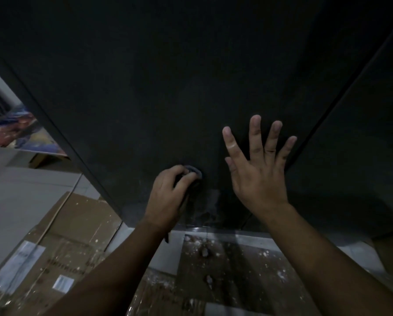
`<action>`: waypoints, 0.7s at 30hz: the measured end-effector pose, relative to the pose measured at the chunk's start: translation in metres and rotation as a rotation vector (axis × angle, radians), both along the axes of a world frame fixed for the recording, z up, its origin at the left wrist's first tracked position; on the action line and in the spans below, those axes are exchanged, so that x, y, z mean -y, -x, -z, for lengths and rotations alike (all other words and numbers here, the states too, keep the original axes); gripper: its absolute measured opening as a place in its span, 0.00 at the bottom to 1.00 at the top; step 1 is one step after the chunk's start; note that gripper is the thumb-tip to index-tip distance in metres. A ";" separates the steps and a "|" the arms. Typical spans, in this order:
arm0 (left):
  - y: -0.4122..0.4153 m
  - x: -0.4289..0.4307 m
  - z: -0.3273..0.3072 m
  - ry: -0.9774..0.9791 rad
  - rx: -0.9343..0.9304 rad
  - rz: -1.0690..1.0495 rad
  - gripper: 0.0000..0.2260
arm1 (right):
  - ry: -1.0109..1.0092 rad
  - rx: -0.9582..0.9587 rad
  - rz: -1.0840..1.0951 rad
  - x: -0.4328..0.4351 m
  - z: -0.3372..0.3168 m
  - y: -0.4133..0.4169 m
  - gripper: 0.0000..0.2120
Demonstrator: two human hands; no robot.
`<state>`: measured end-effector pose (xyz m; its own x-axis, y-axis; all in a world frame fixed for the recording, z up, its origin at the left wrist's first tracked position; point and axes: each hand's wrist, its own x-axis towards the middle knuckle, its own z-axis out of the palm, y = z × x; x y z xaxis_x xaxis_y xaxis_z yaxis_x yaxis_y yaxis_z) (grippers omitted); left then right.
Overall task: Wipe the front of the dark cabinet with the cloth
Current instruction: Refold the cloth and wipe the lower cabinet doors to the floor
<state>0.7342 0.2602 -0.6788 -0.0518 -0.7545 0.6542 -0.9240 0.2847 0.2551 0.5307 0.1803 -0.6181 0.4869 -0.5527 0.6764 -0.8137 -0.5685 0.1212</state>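
I see my left hand [171, 192] closed around a small dark cloth [194, 171], pressing it against the lower front of the dark cabinet [168, 76]. My right hand [258, 165] is open just beside it, fingers [254, 131] spread, raised before the same panel; whether it touches the panel I cannot tell. A thin ring [270, 151] sits on one finger. Below, flattened cardboard [60, 247] speckled with pale spots covers the floor [19, 192]
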 end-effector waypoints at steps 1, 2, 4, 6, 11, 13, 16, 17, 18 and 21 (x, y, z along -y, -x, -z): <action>0.004 0.003 -0.012 0.061 -0.070 -0.032 0.09 | 0.004 0.009 -0.002 0.000 0.000 0.000 0.39; 0.010 0.005 -0.025 0.135 -0.095 -0.073 0.08 | 0.013 0.016 0.000 0.000 0.001 0.000 0.39; 0.022 0.008 -0.044 0.230 -0.139 -0.060 0.10 | 0.025 0.023 0.004 0.001 0.001 -0.001 0.39; 0.027 0.008 -0.043 0.209 -0.154 -0.018 0.11 | 0.027 0.029 0.000 0.001 0.001 -0.001 0.40; 0.031 0.003 0.005 -0.096 0.013 0.175 0.13 | 0.011 0.041 -0.027 0.000 0.000 0.000 0.34; 0.031 0.002 0.010 -0.119 -0.003 0.148 0.14 | -0.006 0.037 -0.034 0.000 -0.001 0.001 0.33; 0.036 0.006 -0.004 0.003 -0.117 0.113 0.11 | -0.005 0.042 -0.039 0.001 -0.001 0.001 0.34; 0.038 0.009 -0.010 0.046 -0.154 0.110 0.09 | 0.000 0.050 -0.038 0.001 -0.001 0.001 0.34; 0.041 0.011 -0.015 0.072 -0.173 0.113 0.09 | 0.005 0.059 -0.037 0.002 0.000 0.001 0.34; 0.046 0.015 -0.018 0.065 -0.152 0.134 0.08 | 0.014 0.077 -0.041 0.002 0.000 0.000 0.35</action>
